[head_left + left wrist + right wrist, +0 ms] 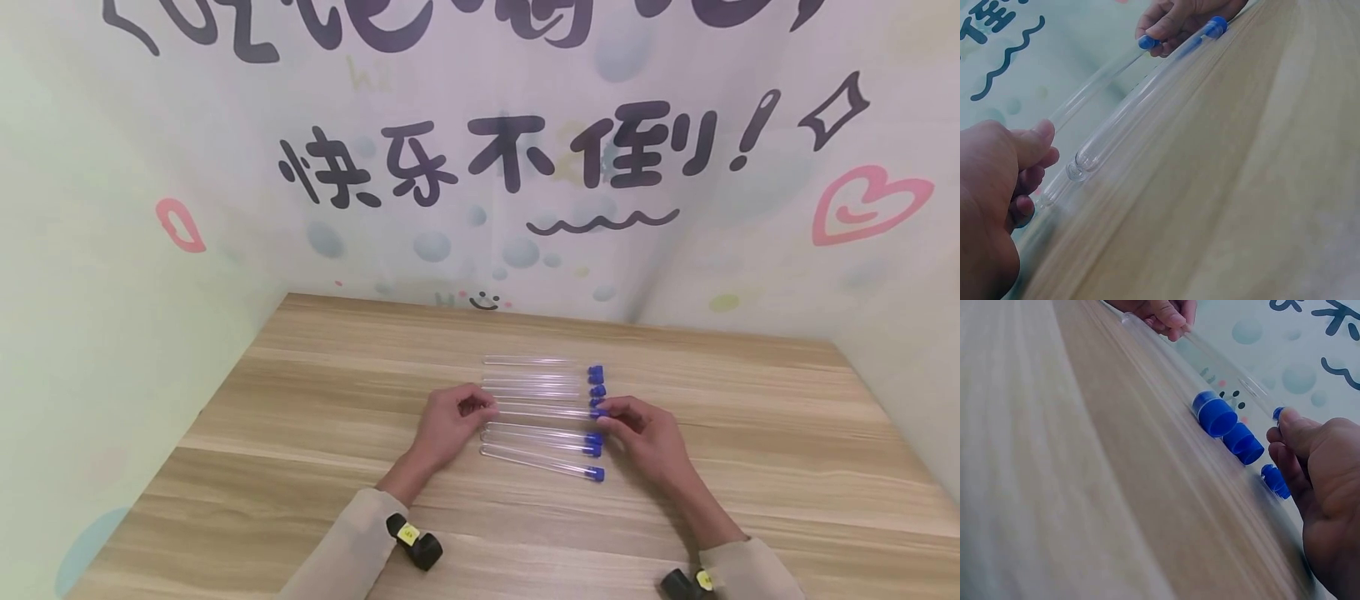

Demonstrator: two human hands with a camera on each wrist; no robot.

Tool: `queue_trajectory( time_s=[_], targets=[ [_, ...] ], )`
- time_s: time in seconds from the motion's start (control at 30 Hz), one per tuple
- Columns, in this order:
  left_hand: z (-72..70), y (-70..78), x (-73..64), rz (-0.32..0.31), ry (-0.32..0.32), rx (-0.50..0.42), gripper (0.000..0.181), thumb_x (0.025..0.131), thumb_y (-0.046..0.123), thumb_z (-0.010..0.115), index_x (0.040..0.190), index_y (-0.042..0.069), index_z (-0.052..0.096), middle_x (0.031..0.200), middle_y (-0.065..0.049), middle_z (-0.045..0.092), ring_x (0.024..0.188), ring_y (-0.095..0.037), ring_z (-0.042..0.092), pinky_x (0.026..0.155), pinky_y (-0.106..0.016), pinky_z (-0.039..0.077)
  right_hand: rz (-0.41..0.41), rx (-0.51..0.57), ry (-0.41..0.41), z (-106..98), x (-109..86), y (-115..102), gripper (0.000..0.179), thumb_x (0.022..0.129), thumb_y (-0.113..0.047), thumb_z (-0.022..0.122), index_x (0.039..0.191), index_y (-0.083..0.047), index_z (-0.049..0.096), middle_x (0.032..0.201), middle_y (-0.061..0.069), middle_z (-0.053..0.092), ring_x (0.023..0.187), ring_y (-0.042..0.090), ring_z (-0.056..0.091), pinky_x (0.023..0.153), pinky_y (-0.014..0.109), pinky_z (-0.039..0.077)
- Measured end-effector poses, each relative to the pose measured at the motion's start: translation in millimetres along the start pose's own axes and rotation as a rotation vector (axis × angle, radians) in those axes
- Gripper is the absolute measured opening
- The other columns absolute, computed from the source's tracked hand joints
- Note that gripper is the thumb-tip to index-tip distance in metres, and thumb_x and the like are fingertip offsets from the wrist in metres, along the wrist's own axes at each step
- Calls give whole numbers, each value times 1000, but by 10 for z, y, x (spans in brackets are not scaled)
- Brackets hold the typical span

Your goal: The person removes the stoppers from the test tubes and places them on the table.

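Note:
A clear test tube (543, 412) is held level between both hands, slightly above the table in the wrist views. My left hand (448, 427) pinches its rounded end between thumb and fingers. At the other end my right hand (651, 440) pinches the blue cap (1147, 42), which sits on the tube's mouth; the fingers partly cover it. Nearer me, several capped test tubes (536, 462) lie side by side, their blue caps (1215, 414) to the right. Beyond the held tube lie several uncapped test tubes (528, 361), with loose blue caps (596, 372) beside their right ends.
The wood-grain table (315, 383) extends around the tubes on all sides. Behind it hangs a pale printed cloth (480, 258) with dark characters, and another pale wall (112, 350) borders the left edge. Each wrist wears a small black camera (423, 548).

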State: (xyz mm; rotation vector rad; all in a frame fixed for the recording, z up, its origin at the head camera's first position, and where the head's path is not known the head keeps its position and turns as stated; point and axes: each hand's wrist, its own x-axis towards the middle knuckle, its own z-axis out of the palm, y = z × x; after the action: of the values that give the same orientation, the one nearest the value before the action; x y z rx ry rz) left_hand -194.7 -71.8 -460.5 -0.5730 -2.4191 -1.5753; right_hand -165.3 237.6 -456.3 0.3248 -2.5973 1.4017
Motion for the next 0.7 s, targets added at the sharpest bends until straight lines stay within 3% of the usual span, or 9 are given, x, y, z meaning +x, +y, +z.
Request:
queue_trajectory(
  time_s=[0.47, 0.7],
  targets=[
    [-13, 20, 11, -98, -9, 16, 9, 80, 16, 76, 87, 15, 71, 75, 9, 64, 68, -11, 56, 62, -26, 49, 38, 10, -46, -6, 25, 2, 15, 88, -19, 70, 102, -14, 68, 94, -4, 69, 90, 13, 63, 79, 22, 49],
    [-5, 40, -7, -111, 1, 28, 9, 80, 17, 77, 87, 15, 71, 75, 9, 64, 68, -11, 56, 63, -26, 49, 26, -47, -8, 27, 11, -19, 15, 88, -20, 70, 101, -14, 69, 92, -5, 69, 89, 12, 64, 79, 20, 49]
  ],
)
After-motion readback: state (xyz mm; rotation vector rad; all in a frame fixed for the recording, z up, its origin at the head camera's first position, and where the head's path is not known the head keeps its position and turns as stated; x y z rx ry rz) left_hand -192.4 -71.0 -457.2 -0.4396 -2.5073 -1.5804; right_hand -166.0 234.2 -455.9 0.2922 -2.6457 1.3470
